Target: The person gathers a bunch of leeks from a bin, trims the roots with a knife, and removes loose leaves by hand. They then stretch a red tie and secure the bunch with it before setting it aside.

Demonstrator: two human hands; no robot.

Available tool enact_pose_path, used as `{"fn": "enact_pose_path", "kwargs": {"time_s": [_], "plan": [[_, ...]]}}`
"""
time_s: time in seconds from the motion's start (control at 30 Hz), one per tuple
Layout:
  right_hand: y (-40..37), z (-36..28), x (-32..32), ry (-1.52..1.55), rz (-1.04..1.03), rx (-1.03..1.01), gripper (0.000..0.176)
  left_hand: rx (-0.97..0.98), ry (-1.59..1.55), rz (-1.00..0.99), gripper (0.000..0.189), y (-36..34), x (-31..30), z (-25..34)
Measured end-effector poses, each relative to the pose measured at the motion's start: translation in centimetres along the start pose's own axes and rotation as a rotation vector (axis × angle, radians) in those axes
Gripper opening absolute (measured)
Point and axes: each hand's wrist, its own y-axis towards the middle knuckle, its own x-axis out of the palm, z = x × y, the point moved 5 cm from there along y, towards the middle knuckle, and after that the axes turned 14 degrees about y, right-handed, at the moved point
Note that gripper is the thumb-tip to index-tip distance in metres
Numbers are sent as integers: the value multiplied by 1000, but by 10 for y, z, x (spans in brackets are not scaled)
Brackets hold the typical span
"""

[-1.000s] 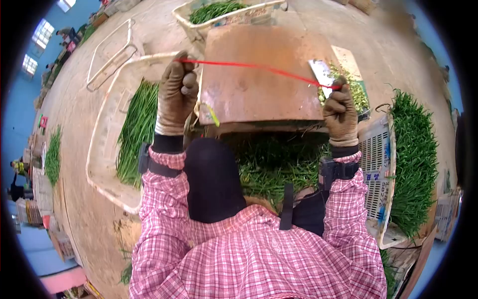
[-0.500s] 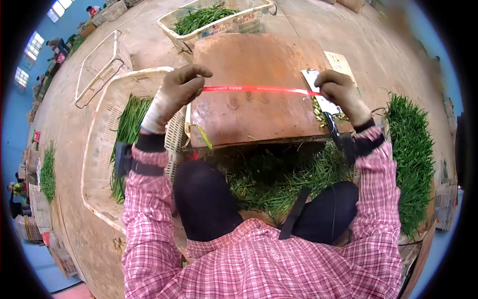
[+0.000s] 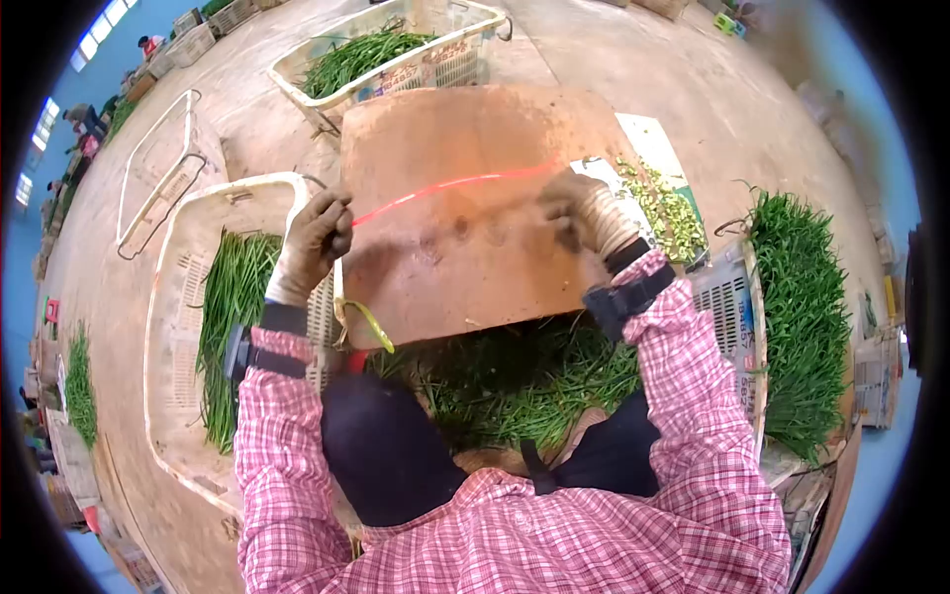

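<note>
A thin red printed tape (image 3: 445, 186) spans between my two gloved hands over a worn brown board (image 3: 426, 287), bowed slightly upward. Its left end is pinched in my left hand (image 3: 322, 236), fingers curled, above the board's left edge. My right hand (image 3: 592, 213), closed and somewhat blurred, has the tape's other end at its fingertips, low over the board's right side. Right beside it lies the pale blade of a knife (image 3: 596, 168), mostly covered by the hand. Short cut green stem pieces (image 3: 668, 210) are heaped next to it.
A white crate (image 3: 163, 396) with long green stalks (image 3: 237, 317) stands at my left, another crate (image 3: 465, 59) behind the board. Dense greens (image 3: 802, 317) rise at my right. Loose greens (image 3: 515, 386) lie beneath the board, between my knees. Other people are far left.
The tape has gone from taut and level to slack and curved. My right hand moved left and down, uncovering the cut pieces; my left hand sits lower. The view has shifted.
</note>
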Motion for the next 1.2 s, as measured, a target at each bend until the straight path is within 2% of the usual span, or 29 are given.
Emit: {"fn": "enact_pose_path", "kwargs": {"time_s": [0.03, 0.07, 0.17, 0.23, 0.27, 0.3, 0.37, 0.4, 0.43, 0.47, 0.5, 0.53, 0.57, 0.63, 0.7, 0.73, 0.83, 0.9, 0.97, 1.03, 1.1, 1.13, 1.17, 1.2], "plan": [[-2, 12, 6, 135, -71, -6, 42, 16, -70, -8, 22, -4, -1, -1], [-3, 16, 8, 138, -67, -16, 42, -7, -49, -16, 22, -8, -1, -2], [-13, 1, 23, 318, -196, -168, 45, -61, -26, -57, 20, -21, 6, -2], [-28, -17, 30, 530, -507, -330, 44, -81, 36, -20, 20, -28, 7, -2], [-34, -20, 27, 566, -542, -333, 38, -76, 36, -25, 20, -29, 9, -1], [-39, -23, 22, 564, -540, -337, 38, -87, 75, 1, 19, -33, 11, 0], [-49, -25, 17, 338, -542, -300, 31, -98, 115, 30, 19, -36, 14, 7], [-50, -25, 10, 242, -455, -230, 23, -63, 161, 23, 18, -34, 17, 13], [-47, -24, 5, 245, -455, -215, 23, -36, 207, 19, 19, -36, 24, 22], [-44, -34, 2, -567, -301, -644, 24, -48, 356, 76, 20, -35, 29, 30], [-39, -37, 4, -1387, -90, -1033, 25, -1, 542, 42, 22, -30, 40, 42], [-3, -32, -21, -1541, 6, -995, 17, 141, 943, 147, 21, -13, 35, 40], [3, -44, -27, -1415, 200, -570, 18, 203, 1131, 235, 19, -2, 31, 37], [-10, -42, -31, -665, 53, -348, 19, 41, 1119, 197, 19, 10, 43, 40], [-1, -35, -31, -456, -67, -258, 22, -2, 1099, 248, 19, 25, 25, 30], [-2, -33, -22, -376, -122, -216, 23, 39, 1018, 271, 19, 30, 16, 28], [9, -30, -8, -518, -101, -167, 22, 69, 936, 278, 20, 27, 2, 29], [18, -28, -9, -669, -103, -176, 18, 90, 1077, 257, 21, 16, 8, 33], [17, -28, -7, -692, -104, -159, 19, 182, 1108, 372, 23, 5, -5, 31], [35, -24, -17, -637, -201, -188, 18, 277, 1165, 203, 23, -24, 3, 38], [44, -20, -20, -542, -207, -256, 23, 216, 1494, -192, 27, -50, 23, 27], [28, -29, -13, -708, -267, -340, 23, -7, 1317, -315, 33, -69, 35, 23], [10, -37, -6, -880, -330, -419, 24, 115, 1375, -282, 39, -77, 32, 10], [-11, -41, 1, -706, -195, -228, 29, 130, 1430, -291, 31, -85, 41, 10]]}}
